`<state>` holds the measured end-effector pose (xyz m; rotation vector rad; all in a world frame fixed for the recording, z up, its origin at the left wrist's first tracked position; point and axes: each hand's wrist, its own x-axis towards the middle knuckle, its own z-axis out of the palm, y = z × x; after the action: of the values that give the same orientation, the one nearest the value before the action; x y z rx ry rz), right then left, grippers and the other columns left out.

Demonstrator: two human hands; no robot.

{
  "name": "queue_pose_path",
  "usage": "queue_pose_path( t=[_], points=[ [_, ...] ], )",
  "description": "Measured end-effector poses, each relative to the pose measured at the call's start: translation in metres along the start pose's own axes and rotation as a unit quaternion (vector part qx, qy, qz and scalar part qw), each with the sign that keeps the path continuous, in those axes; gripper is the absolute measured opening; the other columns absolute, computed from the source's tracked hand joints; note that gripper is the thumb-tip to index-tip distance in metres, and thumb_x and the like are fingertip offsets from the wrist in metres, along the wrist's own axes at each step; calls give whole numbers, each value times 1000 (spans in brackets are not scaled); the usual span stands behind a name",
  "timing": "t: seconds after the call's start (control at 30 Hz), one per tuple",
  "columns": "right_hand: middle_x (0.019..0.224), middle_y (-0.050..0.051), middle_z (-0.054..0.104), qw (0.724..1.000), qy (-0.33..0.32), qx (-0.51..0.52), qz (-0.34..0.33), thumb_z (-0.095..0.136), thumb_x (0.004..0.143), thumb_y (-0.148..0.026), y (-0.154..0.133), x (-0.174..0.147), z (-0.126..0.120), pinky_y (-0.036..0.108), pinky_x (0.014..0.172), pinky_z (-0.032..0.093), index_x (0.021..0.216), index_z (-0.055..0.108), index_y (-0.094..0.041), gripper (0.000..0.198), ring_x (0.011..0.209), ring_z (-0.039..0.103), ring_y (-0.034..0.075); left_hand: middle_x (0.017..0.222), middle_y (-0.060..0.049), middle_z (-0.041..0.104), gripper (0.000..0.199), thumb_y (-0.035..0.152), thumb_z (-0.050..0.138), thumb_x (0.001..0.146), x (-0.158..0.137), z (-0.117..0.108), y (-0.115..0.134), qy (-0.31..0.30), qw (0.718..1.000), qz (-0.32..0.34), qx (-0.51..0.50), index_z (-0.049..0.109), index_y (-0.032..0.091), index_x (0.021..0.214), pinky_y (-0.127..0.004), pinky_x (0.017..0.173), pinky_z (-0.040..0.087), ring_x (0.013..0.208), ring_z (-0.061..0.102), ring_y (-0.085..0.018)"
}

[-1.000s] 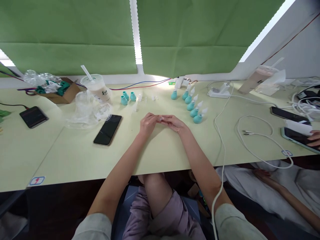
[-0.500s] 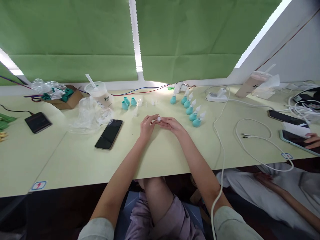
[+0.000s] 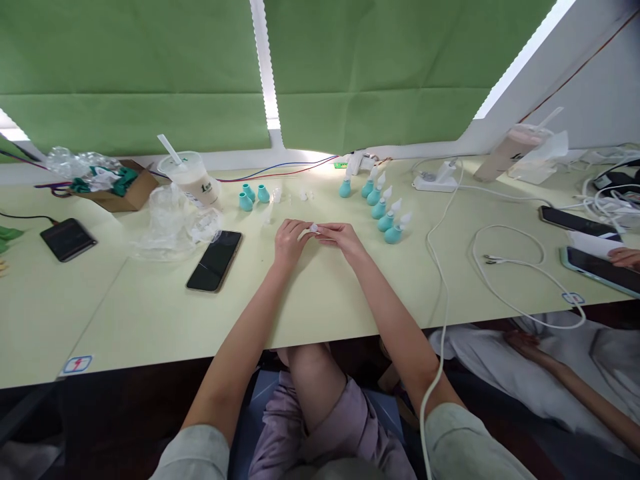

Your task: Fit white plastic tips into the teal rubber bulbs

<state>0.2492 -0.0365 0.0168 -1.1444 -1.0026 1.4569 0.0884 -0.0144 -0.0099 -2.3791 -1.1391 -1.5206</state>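
My left hand and my right hand meet over the middle of the pale green table. Between their fingertips sits a small clear plastic piece, pinched from both sides. A row of several teal bulbs with white nozzles stands just right of my right hand. Three teal bulbs without nozzles stand behind my left hand, and loose clear nozzle parts lie beside them.
A black phone lies left of my hands, next to crumpled clear bags and a lidded drink cup. A cardboard box and a dark device sit far left. White cables loop at right, where another person's hand touches a phone.
My hands stay joined on the small clear piece, fingers shifting slightly. The camera has tilted a little, so the scene sits slightly higher in view.
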Motion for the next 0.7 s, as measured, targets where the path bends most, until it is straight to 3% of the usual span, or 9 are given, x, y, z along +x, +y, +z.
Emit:
queue_pose_path(
  t=[0.27,0.47,0.57,0.7],
  points=[
    [79,3,73,999,-1,-3,-41,83,51,-43,-1,-3,8,31,80,53,78,74,-20,37,76,68,15,78,-3,70,15,27,55,88,-1,2,-1,50,997,44,44,68,21,85,-29,67,45,72,59,-15],
    [75,3,71,998,29,-12,-51,84,47,-43,1,-4,16,30,67,54,69,73,-19,34,65,62,13,70,-2,68,16,27,55,88,-6,5,-6,85,995,50,29,67,22,79,-28,61,44,64,57,-13],
    [77,2,71,998,19,-19,-56,83,49,-44,2,-2,15,29,67,53,70,72,-19,34,65,61,13,71,-2,68,17,29,55,88,-4,4,-5,75,997,28,19,67,22,78,-29,63,44,66,58,-14],
    [91,1,71,996,-25,-6,-88,76,60,-51,3,2,11,28,80,50,84,72,-23,37,84,65,14,77,-3,69,13,29,58,86,0,1,4,88,996,-33,-6,67,21,82,-30,66,45,72,59,-15]
  ],
)
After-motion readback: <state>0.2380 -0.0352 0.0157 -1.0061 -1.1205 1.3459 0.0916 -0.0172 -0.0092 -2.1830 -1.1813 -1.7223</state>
